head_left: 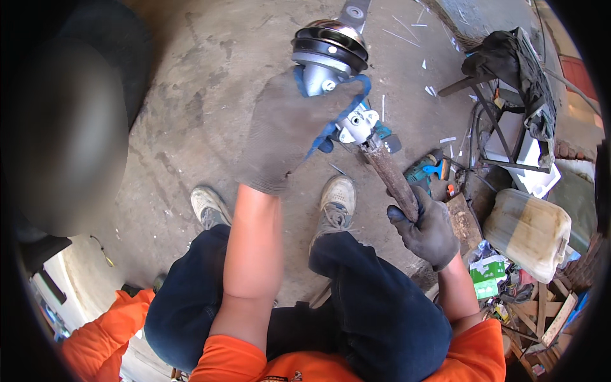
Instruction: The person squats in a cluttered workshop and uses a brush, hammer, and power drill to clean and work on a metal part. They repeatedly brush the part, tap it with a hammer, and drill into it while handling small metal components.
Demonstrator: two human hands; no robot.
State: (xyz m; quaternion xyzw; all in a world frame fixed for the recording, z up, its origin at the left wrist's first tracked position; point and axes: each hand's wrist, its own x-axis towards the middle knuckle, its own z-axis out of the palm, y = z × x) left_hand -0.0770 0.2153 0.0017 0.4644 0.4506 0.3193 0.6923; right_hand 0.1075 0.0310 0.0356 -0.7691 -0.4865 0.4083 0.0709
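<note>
My left hand (280, 121), in a grey glove and partly smeared by motion, is closed around a silver metal fitting (318, 77). Above the glove, the fitting carries black rings and a shiny dome (331, 32). Past the fingers, a silver eared piece (356, 125) meets the end of a rough brown rod (389, 170); how they join is unclear. My right hand (429, 232), gloved too, wraps round the rod's lower end. Beyond the dome, a flat grey metal bar (354, 14) with a round hole reaches the upper edge. The left glove hides part of the fitting.
On the floor at right lie a teal power tool (421, 170), a dirty white plastic jerrycan (528, 234), a green box (487, 277) and wood scraps (550, 315). A metal-legged frame (493, 121) with dark cloth stands beyond. A blurred dark round object (63, 140) fills the left; an orange sleeve (105, 337) shows lower left.
</note>
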